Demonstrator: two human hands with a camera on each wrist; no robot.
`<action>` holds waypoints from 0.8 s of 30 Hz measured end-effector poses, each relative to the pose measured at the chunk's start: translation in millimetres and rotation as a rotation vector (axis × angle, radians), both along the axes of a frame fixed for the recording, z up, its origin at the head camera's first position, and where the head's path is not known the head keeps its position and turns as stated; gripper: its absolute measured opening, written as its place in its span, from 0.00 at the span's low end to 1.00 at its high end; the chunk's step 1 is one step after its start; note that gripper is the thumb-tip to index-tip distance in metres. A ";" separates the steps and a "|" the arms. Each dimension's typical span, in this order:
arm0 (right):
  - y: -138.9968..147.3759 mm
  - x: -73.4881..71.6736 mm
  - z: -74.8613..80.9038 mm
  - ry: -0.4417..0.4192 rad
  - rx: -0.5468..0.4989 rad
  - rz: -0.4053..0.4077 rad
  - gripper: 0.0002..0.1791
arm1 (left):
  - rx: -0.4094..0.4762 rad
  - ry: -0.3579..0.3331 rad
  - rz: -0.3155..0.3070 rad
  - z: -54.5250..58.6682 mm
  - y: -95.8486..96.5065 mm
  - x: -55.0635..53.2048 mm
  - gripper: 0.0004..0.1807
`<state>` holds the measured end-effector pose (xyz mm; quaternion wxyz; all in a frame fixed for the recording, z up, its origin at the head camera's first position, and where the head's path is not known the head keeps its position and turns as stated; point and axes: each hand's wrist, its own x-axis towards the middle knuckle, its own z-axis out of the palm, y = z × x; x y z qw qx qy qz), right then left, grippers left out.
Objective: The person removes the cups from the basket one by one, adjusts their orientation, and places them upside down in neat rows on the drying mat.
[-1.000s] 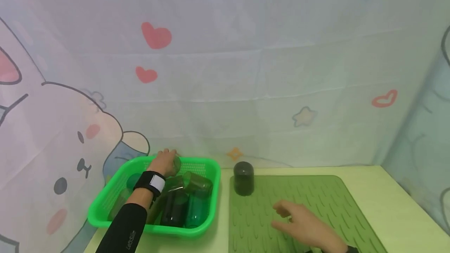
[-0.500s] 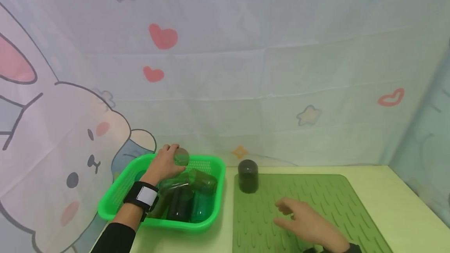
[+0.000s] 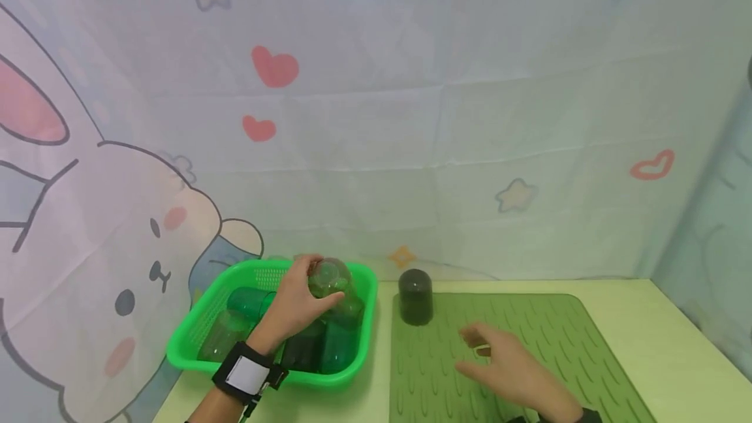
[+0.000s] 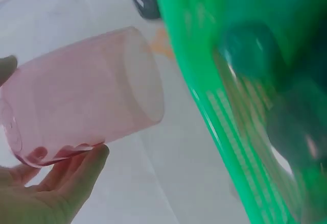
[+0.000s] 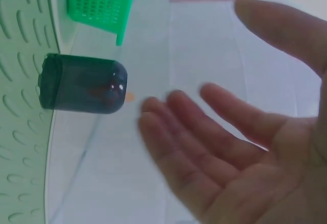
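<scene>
My left hand (image 3: 296, 299) grips a clear pinkish plastic cup (image 4: 87, 91) between thumb and fingers, above the green basket (image 3: 176, 344). In the left wrist view the cup lies sideways, its wide mouth pointing right. Several cups lie in the basket, among them a teal cup (image 3: 248, 302), a clear cup (image 3: 223, 338) and a dark cup (image 3: 303, 348). Over the green ribbed mat (image 3: 499, 305) hovers my right hand (image 3: 508, 367), fingers loosely bent, holding nothing. A dark grey cup (image 3: 415, 297) stands upside down at the mat's back left corner.
The basket and the mat sit side by side on a pale yellow table (image 3: 634, 312). Behind them hangs a printed cloth (image 3: 376, 116) with hearts and a rabbit. Another cloth panel (image 3: 711, 247) closes the right side.
My left hand has lifted the pinkish cup up from the basket's back and carried it to the right. The right hand has stayed nearly in place. The head view has shifted slightly left.
</scene>
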<state>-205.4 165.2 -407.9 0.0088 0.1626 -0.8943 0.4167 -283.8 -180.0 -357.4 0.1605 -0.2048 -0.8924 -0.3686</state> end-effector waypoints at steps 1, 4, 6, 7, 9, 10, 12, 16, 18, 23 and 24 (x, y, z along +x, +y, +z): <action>-1.2 0.2 0.3 0.008 -0.014 -0.017 0.32 | 0.043 -0.021 -0.020 0.4 4.9 4.0 0.38; -5.8 2.9 1.6 0.042 -0.049 -0.072 0.34 | 0.172 -0.115 -0.084 -1.6 18.8 14.2 0.37; -8.9 5.1 2.8 0.079 -0.065 -0.091 0.36 | 0.243 -0.193 -0.137 -4.6 28.4 20.5 0.36; -10.2 6.3 3.6 0.102 -0.072 -0.093 0.37 | 0.272 -0.235 -0.169 -6.5 33.3 23.4 0.35; -12.8 7.8 5.0 0.153 -0.080 -0.089 0.38 | 0.318 -0.309 -0.221 -11.8 43.0 27.8 0.35; -13.9 8.0 5.2 0.185 -0.084 -0.084 0.38 | 0.344 -0.343 -0.253 -14.5 47.9 29.7 0.34; -16.5 8.1 4.5 0.245 -0.089 -0.078 0.39 | 0.399 -0.396 -0.302 -20.2 57.3 32.5 0.34; -24.6 7.1 -0.3 0.330 -0.110 -0.068 0.40 | 0.469 -0.450 -0.350 -31.5 72.1 34.1 0.33; -29.2 7.4 -2.8 0.345 -0.107 -0.064 0.41 | 0.480 -0.441 -0.356 -35.8 78.8 35.0 0.31; -37.3 6.8 -5.4 0.382 -0.051 -0.042 0.42 | 0.521 -0.448 -0.399 -41.2 95.9 41.7 0.27; -38.1 6.5 -5.7 0.391 -0.032 -0.045 0.42 | 0.531 -0.456 -0.406 -41.8 98.9 43.5 0.27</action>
